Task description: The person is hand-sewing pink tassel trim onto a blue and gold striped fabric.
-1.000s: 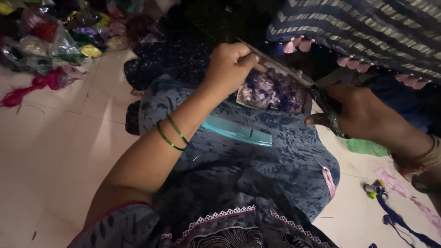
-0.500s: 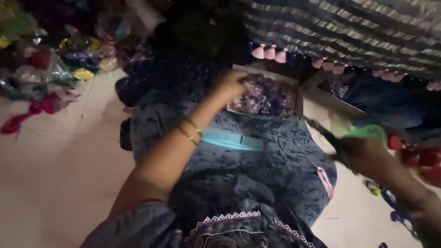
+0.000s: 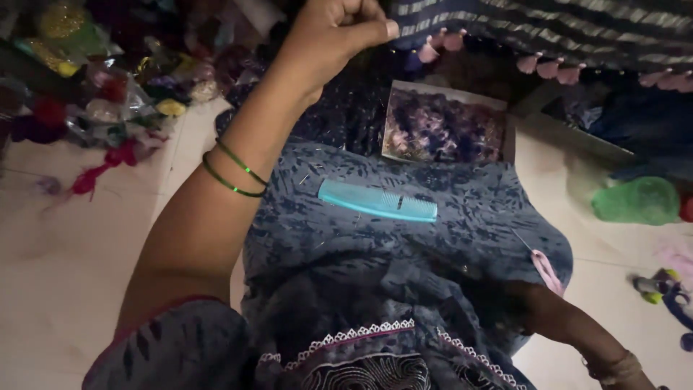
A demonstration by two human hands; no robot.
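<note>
My left hand (image 3: 338, 30) is raised to the top of the view, closed in a fist with the thumb pressed on the fingers; nothing shows in it. Two green bangles (image 3: 232, 170) ring that forearm. Only my right hand's (image 3: 521, 309) dim back shows at the lower right, resting low on the dark blue patterned cloth (image 3: 462, 238) over my lap, fingers hidden in shadow. A teal comb (image 3: 379, 202) lies flat on the cloth between my arms. Just above the right hand lies a small pink object (image 3: 546, 271) with a thin metal point.
An open box of purple and pink flowery pieces (image 3: 444, 126) sits beyond the comb. A striped cloth with pink tassels (image 3: 548, 32) hangs at the top right. Colourful packets (image 3: 108, 87) and red threads (image 3: 101, 170) lie left on the pale floor. A green lump (image 3: 635, 201) lies right.
My left hand rose from above the box to the top edge. My right hand came down from mid-right to my lap, and the scissors it held are out of sight.
</note>
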